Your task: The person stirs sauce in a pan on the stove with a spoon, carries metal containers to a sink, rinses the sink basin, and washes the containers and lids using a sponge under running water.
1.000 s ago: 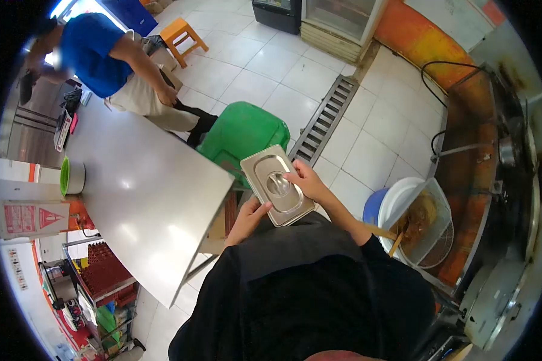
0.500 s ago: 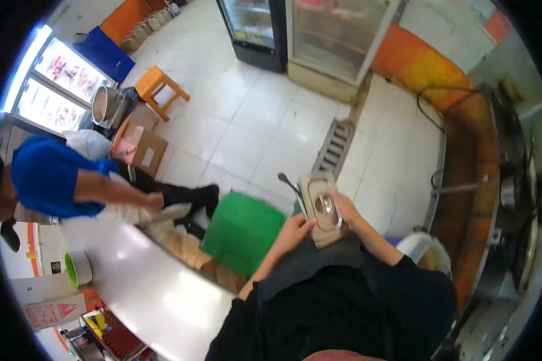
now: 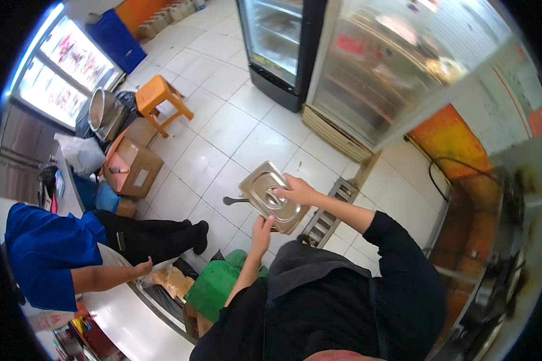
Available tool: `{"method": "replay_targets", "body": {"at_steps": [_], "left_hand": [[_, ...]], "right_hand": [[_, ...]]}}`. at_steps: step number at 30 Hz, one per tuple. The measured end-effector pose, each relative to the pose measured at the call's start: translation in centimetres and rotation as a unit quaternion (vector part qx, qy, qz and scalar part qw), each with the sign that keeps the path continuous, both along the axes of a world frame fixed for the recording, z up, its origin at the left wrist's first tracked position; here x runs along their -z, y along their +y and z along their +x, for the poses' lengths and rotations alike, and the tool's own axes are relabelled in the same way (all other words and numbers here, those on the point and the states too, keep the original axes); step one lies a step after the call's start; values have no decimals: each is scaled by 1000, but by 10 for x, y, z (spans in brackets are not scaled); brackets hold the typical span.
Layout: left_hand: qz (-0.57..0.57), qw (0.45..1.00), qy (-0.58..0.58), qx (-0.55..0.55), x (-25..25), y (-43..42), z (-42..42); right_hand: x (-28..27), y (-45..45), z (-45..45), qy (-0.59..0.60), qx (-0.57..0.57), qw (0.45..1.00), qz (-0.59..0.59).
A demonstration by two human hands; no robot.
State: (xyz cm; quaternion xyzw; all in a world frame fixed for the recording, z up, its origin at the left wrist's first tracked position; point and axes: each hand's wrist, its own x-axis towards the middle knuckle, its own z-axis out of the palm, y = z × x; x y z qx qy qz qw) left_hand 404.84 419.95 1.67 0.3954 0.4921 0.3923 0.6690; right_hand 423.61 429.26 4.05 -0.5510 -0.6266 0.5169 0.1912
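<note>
A rectangular stainless steel food pan with a lid point(image 3: 256, 183) is held out in front of my body, tilted. A dark spoon handle point(image 3: 233, 200) sticks out from its left side; the rest of that utensil is hidden. My left hand point(image 3: 260, 233) grips the pan's near edge, thumb on top. My right hand point(image 3: 296, 191) holds the right side, with its thumb reaching the recessed lid handle point(image 3: 275, 196). The fingers beneath the pan are hidden, as are its contents.
A co-worker in a blue shirt point(image 3: 48, 253) stands at left by the steel counter point(image 3: 132, 313). A green bin point(image 3: 214, 289) is near my left arm. Ahead are a glass-door fridge point(image 3: 373, 78), a black fridge point(image 3: 277, 48), an orange stool point(image 3: 159, 99), a cardboard box point(image 3: 135, 165) and a floor drain point(image 3: 331, 210).
The pan has moved left and forward in both my hands, and the right thumb now lies near the lid handle. My view has shifted toward the fridges. The co-worker's arm is lower.
</note>
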Motion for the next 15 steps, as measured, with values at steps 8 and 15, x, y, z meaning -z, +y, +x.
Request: {"method": "replay_targets", "body": {"at_steps": [8, 15], "left_hand": [[8, 991, 123, -54, -3, 173, -78], [5, 981, 140, 134, 0, 433, -81]], "right_hand": [[46, 205, -103, -7, -79, 996, 39], [39, 405, -74, -18, 71, 997, -16]]}}
